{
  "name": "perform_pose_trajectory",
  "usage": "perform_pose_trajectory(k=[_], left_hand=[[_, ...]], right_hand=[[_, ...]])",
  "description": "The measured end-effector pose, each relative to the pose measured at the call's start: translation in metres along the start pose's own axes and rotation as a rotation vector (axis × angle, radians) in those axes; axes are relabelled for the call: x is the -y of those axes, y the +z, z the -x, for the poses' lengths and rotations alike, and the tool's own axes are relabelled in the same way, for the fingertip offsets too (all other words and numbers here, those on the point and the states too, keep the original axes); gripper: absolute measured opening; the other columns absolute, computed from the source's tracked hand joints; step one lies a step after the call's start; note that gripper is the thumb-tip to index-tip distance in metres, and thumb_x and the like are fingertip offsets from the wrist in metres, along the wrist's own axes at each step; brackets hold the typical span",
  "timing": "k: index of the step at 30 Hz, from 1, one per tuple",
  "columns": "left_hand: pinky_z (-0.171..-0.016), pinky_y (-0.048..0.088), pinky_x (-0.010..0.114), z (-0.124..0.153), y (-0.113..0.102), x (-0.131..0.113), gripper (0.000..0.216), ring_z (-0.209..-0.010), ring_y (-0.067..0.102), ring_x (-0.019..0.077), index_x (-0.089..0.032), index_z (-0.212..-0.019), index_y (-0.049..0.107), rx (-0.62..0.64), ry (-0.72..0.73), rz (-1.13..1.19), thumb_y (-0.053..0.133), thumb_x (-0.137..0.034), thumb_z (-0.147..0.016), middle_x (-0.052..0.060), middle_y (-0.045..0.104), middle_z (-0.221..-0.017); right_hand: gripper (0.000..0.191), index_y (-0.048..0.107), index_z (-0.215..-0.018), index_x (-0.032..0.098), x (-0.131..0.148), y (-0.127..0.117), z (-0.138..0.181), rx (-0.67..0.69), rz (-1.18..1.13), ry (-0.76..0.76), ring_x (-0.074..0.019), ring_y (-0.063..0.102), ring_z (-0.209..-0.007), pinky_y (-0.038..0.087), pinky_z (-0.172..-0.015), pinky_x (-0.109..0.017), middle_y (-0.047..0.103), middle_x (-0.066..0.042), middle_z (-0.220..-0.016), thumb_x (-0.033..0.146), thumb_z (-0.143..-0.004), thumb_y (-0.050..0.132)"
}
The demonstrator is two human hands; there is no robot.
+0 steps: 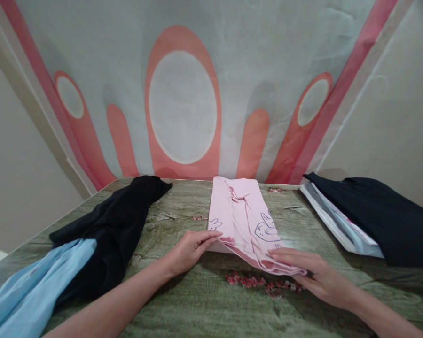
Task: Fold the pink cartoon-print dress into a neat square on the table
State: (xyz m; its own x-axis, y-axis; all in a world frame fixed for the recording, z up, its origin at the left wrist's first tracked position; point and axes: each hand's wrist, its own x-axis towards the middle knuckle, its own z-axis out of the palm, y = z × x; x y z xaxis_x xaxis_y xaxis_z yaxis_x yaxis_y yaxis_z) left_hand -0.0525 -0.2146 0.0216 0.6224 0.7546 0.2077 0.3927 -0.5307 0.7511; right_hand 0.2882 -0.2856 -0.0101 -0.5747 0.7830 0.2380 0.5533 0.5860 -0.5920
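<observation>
A pink garment (243, 211) with line-drawn rabbits lies folded into a long strip on the table, its far end at the back edge. My left hand (192, 251) pinches the near left corner of the cloth between thumb and fingers. At the near right corner, my right hand (313, 272) grips the layered edge, fingers on top and thumb below. That near edge is lifted a little off the table and sags between the hands. Whether the garment is a shirt or something else cannot be told.
Loose black clothing (116, 220) and a light blue garment (45, 286) lie heaped on the left. A stack of folded clothes, topped by a dark garment (384, 206), sits at the right. Behind the wood-patterned table (169, 305) hangs a printed sheet (285, 47).
</observation>
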Motion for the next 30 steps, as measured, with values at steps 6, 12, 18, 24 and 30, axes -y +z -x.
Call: perform_pose_trajectory(k=[6,12,18,24,30], left_hand=[[-0.094,0.04,0.029,0.001,-0.015,-0.025,0.037,-0.108,0.055,0.0168,-0.021,-0.118,0.057,0.432,0.049,0.014,0.035,-0.038,-0.094,0.004,0.058,-0.12],[-0.11,0.007,0.045,0.004,-0.009,-0.01,0.053,-0.136,0.014,0.0233,-0.024,-0.14,0.027,0.439,0.119,-0.432,0.034,-0.045,-0.092,0.006,0.02,-0.147],[-0.109,0.011,0.047,0.021,-0.003,-0.024,0.071,-0.136,0.009,0.0298,-0.022,-0.143,0.018,0.514,0.11,-0.538,0.041,-0.055,-0.085,0.01,0.009,-0.149],[-0.104,0.024,0.041,0.012,-0.004,-0.047,0.048,-0.125,0.037,0.0237,-0.025,-0.133,0.037,0.428,0.076,-0.581,0.037,-0.045,-0.09,0.008,0.041,-0.136],[-0.109,0.011,0.043,-0.011,0.009,-0.007,0.063,-0.136,0.012,0.0248,-0.016,-0.141,0.021,0.376,0.07,-0.688,0.039,-0.046,-0.088,0.012,0.015,-0.148]], right_hand=[[0.037,0.053,-0.123,0.029,0.008,-0.007,0.001,0.153,-0.06,-0.093,-0.0202,0.042,-0.123,0.03,-0.105,-0.048,0.052,-0.007,-0.128,0.019,-0.088,0.044],[0.031,0.059,-0.115,0.031,0.029,-0.018,0.003,0.3,-0.131,-0.01,-0.0211,0.036,-0.127,0.028,-0.104,-0.051,0.05,-0.005,-0.13,0.024,-0.088,0.047],[0.028,0.063,-0.11,0.03,0.058,-0.043,-0.005,0.497,-0.242,0.071,-0.0232,0.033,-0.129,0.031,-0.102,-0.049,0.049,-0.005,-0.131,0.03,-0.084,0.054],[0.036,0.061,-0.114,0.027,0.06,-0.056,-0.045,0.57,-0.292,0.041,-0.0193,0.061,-0.097,0.048,-0.083,-0.03,0.066,-0.003,-0.108,0.042,-0.084,0.051],[0.055,0.04,-0.134,0.017,-0.029,-0.004,-0.092,-0.068,0.299,0.159,-0.0246,0.04,-0.124,0.028,-0.105,-0.045,0.044,-0.013,-0.135,0.048,-0.089,0.034]])
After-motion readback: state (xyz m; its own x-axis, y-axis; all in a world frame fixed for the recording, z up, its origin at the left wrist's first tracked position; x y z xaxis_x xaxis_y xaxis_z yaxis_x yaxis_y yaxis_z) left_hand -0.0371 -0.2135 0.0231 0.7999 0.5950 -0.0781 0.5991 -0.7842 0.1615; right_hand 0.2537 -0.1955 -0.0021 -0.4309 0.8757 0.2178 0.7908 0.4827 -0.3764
